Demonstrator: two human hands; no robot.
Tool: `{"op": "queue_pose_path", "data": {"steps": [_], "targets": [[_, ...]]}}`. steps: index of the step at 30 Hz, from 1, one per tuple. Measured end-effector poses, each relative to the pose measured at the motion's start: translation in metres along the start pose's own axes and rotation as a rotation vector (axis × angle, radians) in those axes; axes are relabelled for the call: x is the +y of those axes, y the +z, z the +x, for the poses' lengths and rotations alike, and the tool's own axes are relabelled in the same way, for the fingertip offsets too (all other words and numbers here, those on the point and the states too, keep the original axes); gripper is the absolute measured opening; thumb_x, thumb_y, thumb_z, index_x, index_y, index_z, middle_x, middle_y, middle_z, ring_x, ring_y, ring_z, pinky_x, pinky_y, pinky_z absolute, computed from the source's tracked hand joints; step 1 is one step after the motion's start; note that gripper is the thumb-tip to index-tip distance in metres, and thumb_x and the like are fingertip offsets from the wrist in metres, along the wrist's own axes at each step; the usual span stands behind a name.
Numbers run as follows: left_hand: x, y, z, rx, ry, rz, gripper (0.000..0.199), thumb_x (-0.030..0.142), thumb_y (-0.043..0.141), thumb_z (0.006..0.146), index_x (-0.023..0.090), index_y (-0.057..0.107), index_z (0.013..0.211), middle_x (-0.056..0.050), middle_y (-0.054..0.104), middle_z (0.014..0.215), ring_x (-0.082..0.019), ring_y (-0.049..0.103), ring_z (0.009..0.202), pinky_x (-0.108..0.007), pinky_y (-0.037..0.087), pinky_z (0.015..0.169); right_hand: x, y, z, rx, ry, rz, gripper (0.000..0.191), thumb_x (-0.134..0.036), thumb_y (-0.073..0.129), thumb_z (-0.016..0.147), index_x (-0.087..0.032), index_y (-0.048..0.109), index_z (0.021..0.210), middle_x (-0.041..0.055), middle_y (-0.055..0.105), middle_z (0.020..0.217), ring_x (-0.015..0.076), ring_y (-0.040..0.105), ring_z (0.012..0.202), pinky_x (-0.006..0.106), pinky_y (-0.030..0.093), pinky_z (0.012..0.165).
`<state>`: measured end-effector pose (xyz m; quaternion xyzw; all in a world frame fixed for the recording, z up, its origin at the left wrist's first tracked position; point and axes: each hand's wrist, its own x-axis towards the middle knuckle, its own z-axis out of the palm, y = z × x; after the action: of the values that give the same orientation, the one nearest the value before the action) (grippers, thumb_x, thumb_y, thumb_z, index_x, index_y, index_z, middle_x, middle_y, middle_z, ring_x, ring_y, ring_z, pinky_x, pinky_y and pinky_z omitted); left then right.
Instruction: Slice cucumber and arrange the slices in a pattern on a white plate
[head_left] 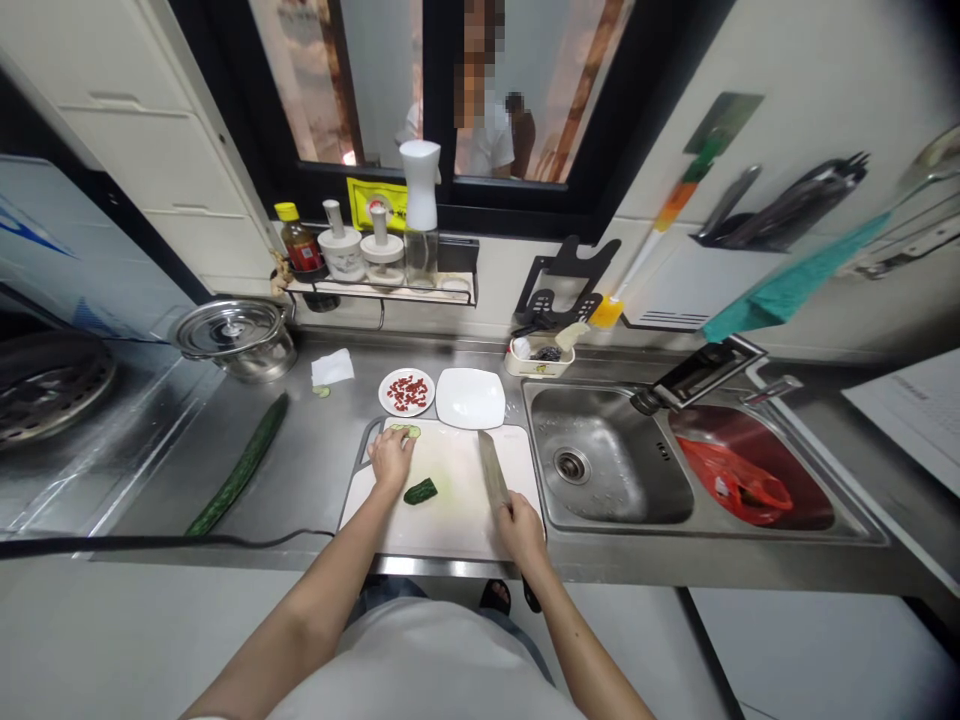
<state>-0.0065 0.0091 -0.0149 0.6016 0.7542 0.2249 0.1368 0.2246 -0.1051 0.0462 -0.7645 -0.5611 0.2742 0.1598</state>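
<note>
My right hand (pixel 519 530) is wrapped round the handle of a kitchen knife (pixel 492 470), whose broad blade points away from me over the right side of the white cutting board (pixel 465 530). At the board's upper left, my left hand (pixel 390 458) has its fingers bent together on some pale green cucumber slices (pixel 410 431). A short dark green cucumber piece (pixel 420 491) lies on the board between my hands. Just behind the board are a small plate of chopped red pieces (pixel 406 392) and a white square plate (pixel 471 398).
Left of the board lies a whole cucumber (pixel 240 465), near a lidded steel pot (pixel 238 338) and a white tissue (pixel 332 367). A double sink (pixel 615 455) adjoins the board's right, with a red plastic bag (pixel 739 485) inside. Seasoning jars (pixel 343 252) stand on a wall shelf.
</note>
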Motion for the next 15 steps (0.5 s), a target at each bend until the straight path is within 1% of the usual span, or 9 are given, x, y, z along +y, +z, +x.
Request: {"op": "queue_pose_path", "data": {"steps": [5, 8, 11, 15], "targets": [[0.0, 0.001, 0.001, 0.013, -0.019, -0.035, 0.029, 0.037, 0.055, 0.083, 0.024, 0.07, 0.104, -0.009, 0.067, 0.107, -0.027, 0.055, 0.101, -0.042, 0.035, 0.092, 0.0, 0.0, 0.002, -0.011, -0.024, -0.006, 0.026, -0.015, 0.039, 0.082, -0.016, 0.064, 0.09, 0.0053, 0.066, 0.085, 0.0143, 0.058, 0.077, 0.02, 0.035, 0.065], [-0.001, 0.0, -0.002, 0.034, -0.032, -0.083, 0.028, 0.037, 0.056, 0.082, 0.024, 0.07, 0.103, -0.009, 0.067, 0.103, -0.026, 0.056, 0.1, -0.041, 0.036, 0.093, -0.002, 0.0, 0.002, -0.021, -0.028, -0.012, 0.027, -0.015, 0.039, 0.082, -0.015, 0.064, 0.09, 0.0063, 0.066, 0.086, 0.0148, 0.058, 0.078, 0.02, 0.036, 0.066], [-0.004, 0.0, -0.011, 0.045, -0.055, -0.145, 0.028, 0.037, 0.056, 0.081, 0.023, 0.069, 0.101, -0.008, 0.067, 0.099, -0.024, 0.058, 0.097, -0.038, 0.038, 0.091, -0.003, 0.001, 0.002, -0.026, -0.037, -0.004, 0.028, -0.015, 0.038, 0.082, -0.015, 0.064, 0.091, 0.0069, 0.066, 0.087, 0.0152, 0.058, 0.08, 0.02, 0.037, 0.068], [-0.008, -0.003, -0.03, 0.01, -0.048, -0.225, 0.028, 0.037, 0.054, 0.082, 0.021, 0.069, 0.098, -0.006, 0.067, 0.092, -0.021, 0.06, 0.09, -0.034, 0.043, 0.086, -0.005, 0.002, 0.001, -0.041, -0.049, 0.003, 0.028, -0.016, 0.039, 0.082, -0.013, 0.065, 0.094, 0.0079, 0.067, 0.089, 0.016, 0.059, 0.082, 0.021, 0.038, 0.07]]}}
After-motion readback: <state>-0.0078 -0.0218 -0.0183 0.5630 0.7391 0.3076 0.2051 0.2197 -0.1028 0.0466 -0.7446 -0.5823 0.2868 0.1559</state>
